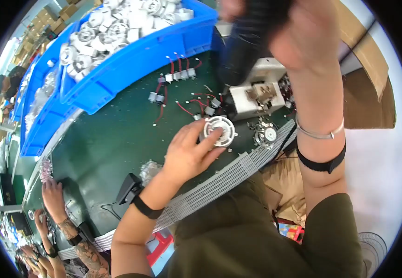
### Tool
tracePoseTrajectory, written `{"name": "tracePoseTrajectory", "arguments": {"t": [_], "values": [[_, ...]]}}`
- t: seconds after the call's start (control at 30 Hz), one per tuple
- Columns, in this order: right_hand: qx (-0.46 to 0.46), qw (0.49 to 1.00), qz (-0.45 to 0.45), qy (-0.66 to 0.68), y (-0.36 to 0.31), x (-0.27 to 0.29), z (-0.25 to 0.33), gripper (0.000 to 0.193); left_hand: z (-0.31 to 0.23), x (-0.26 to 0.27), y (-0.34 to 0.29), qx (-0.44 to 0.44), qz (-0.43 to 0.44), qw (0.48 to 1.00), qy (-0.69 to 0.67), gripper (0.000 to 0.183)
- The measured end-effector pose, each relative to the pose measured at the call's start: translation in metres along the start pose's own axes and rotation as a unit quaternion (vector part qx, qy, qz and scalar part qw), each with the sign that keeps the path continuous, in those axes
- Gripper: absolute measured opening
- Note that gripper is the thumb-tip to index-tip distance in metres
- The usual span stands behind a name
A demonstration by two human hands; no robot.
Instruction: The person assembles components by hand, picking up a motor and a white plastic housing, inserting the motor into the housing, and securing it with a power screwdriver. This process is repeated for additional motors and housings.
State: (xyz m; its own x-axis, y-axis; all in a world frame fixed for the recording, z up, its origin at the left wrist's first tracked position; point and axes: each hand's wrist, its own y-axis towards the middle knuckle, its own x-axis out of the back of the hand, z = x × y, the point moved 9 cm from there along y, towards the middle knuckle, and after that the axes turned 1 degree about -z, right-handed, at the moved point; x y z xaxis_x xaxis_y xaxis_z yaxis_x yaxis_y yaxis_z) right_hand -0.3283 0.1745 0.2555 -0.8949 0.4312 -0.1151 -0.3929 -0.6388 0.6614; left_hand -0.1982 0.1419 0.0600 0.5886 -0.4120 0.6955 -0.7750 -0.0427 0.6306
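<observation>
My left hand is closed around the edge of a white round plastic housing, with a finger reaching into its middle. It is held low over the green bench top. Up at the top right, my right hand grips a black handheld tool that looks like an electric screwdriver, its lower end pointing down. Both are blurred and close to the camera, and the tool's tip cannot be made out. Beyond the housing lie small motors with red wires. A metal fixture stands right of them.
Blue bins of white plastic parts line the far left. More small wired motors lie before them. Small metal parts sit by the perforated grey edge strip. A co-worker's hand works at left. Cardboard stands at right.
</observation>
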Motion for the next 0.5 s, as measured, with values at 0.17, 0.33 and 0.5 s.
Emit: {"name": "tracePoseTrajectory", "arguments": {"t": [0.17,0.33,0.5], "values": [[-0.023,0.961,-0.253,-0.107,-0.068,0.076,-0.003,0.032,0.001,-0.003,0.004,0.012,0.002,1.000,0.002,0.039],[-0.048,0.957,-0.282,-0.055,-0.091,0.100,-0.013,0.030,0.001,-0.006,0.003,0.004,0.010,1.000,0.004,0.042],[-0.058,0.959,-0.274,-0.046,-0.098,0.105,-0.021,0.031,0.001,-0.010,0.001,-0.004,-0.005,1.000,-0.005,0.044]]}}
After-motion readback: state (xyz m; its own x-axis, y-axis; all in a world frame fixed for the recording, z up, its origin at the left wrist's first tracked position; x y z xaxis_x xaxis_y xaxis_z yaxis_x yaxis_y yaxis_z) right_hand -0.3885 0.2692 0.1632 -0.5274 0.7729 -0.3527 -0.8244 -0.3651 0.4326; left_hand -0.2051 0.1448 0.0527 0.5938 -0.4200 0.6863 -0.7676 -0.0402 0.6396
